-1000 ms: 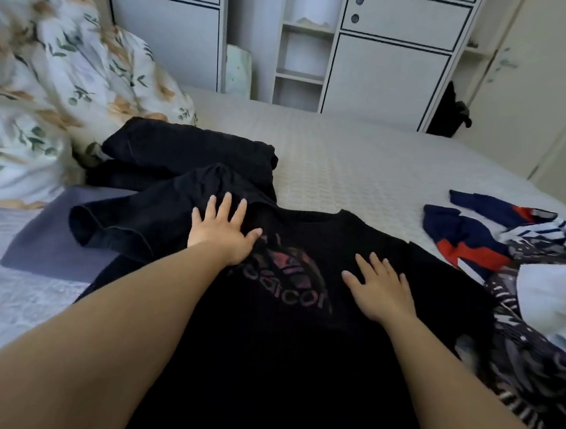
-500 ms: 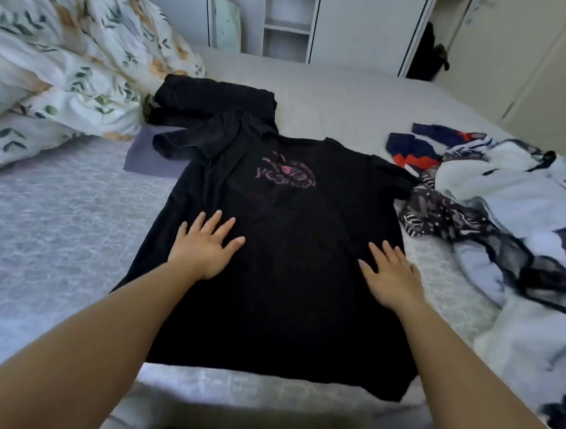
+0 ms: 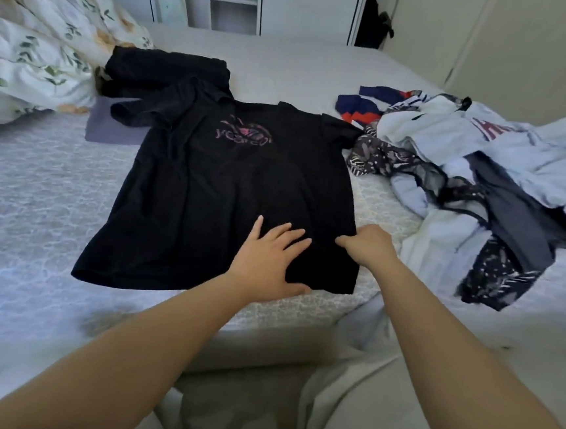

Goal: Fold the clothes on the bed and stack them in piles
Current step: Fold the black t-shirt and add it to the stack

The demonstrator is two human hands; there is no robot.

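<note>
Black T-shirt (image 3: 222, 188): lying flat, front up, on the bed (image 3: 36, 199), hem toward the near edge, pink print across the chest. Its L sleeve is lying over the folded items behind it; R sleeve is touching the clothes heap.

Left hand (image 3: 267, 261): resting palm-down on the shirt's lower R part, near the hem, fingers straight and spread, thumb lying at the hem edge. Gripping nothing.

Right hand (image 3: 368, 245): sitting at the shirt's R side edge, just beside the left hand, fingers curled under, knuckles up. Looking like it is pinching the side seam, but the fingertips are hidden, so can't tell for sure what it has hold of.

Folded black clothes (image 3: 168, 67): 1 pile, lying at the far L, behind the shirt's shoulder.

Gray folded item (image 3: 111, 127): lying flat under the black pile & the shirt's L sleeve.

Clothes heap (image 3: 484, 170): unfolded, sprawling over the bed's R side; pale blue, dark patterned & gray pieces mixed.

Navy and red item (image 3: 363, 106): lying at the heap's far L corner.

Floral quilt (image 3: 33, 38): bunching up at the far L, beside the black pile.

White cabinets (image 3: 306, 7): standing beyond the bed, w/ open shelves (image 3: 233, 1) between the doors.
</note>
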